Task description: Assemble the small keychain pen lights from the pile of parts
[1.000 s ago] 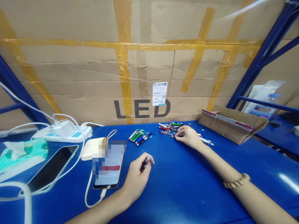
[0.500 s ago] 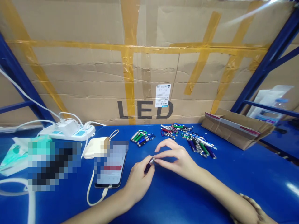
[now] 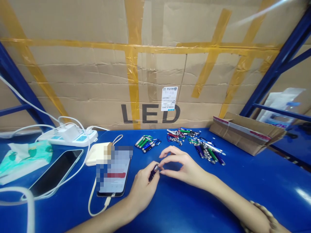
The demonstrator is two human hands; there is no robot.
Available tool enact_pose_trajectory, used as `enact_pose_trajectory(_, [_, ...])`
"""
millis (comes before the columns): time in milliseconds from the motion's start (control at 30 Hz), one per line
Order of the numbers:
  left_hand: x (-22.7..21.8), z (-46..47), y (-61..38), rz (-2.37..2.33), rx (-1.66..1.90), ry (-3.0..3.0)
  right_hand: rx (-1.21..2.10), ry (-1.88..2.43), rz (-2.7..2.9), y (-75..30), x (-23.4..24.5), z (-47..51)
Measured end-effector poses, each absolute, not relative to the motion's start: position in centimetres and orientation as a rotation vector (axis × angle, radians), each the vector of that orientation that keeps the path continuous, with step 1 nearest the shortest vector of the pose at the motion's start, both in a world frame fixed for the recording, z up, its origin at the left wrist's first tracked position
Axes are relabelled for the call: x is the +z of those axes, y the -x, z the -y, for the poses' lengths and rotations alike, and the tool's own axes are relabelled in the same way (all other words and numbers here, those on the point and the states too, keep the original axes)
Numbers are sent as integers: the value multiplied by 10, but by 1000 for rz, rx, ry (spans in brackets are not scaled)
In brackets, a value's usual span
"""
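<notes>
My left hand [image 3: 143, 187] is closed round a small dark keychain flashlight [image 3: 153, 172], its silver tip pointing up and right. My right hand [image 3: 181, 165] pinches at that tip with thumb and forefinger, the other fingers arched above; what sits between the fingertips is too small to make out. Both hands rest on the blue table [image 3: 184, 207]. Behind them lies a small group of flashlights [image 3: 146, 143] and a larger loose pile [image 3: 194, 142] of coloured flashlights and metal parts.
A phone [image 3: 113, 174] on a white cable lies left of my hand, beside a white power bank [image 3: 98, 153]. Further left are a tablet [image 3: 56, 172], a power strip [image 3: 69, 136] and a tissue pack [image 3: 23, 158]. An open cardboard box [image 3: 245, 132] stands right.
My right hand left the far pile and came back to the flashlight in my left hand, where it now pinches the tip. The left hand has barely moved.
</notes>
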State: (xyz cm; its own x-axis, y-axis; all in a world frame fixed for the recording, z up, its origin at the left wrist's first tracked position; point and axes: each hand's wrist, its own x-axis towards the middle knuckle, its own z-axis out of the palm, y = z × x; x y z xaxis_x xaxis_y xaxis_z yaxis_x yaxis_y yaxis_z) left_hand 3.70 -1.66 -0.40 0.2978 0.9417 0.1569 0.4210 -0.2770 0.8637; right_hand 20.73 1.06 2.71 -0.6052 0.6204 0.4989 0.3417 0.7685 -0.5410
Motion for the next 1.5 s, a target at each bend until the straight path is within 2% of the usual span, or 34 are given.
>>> enact_pose_trajectory(167, [-5, 16, -37, -1213, 902, -1796, 484, 796, 2266, -219, 32, -22])
enact_pose_trajectory(333, [-6, 16, -36, -1188, 862, -1739, 2, 1275, 2299, -255, 24, -52])
enact_pose_trajectory(433, [-7, 17, -36, -1178, 853, -1719, -58, 1388, 2349, -273, 12, -69])
enact_pose_trajectory(700, [-4, 17, -36, -1168, 863, -1733, 84, 1427, 2316, -282, -4, -84])
enact_pose_trajectory(967, [-5, 17, -36, -1178, 879, -1761, 239, 1430, 2149, -270, 5, -73])
enact_pose_trajectory(1500, [-4, 16, -36, -1204, 869, -1808, 1026, 1146, 1949, -219, 20, -32])
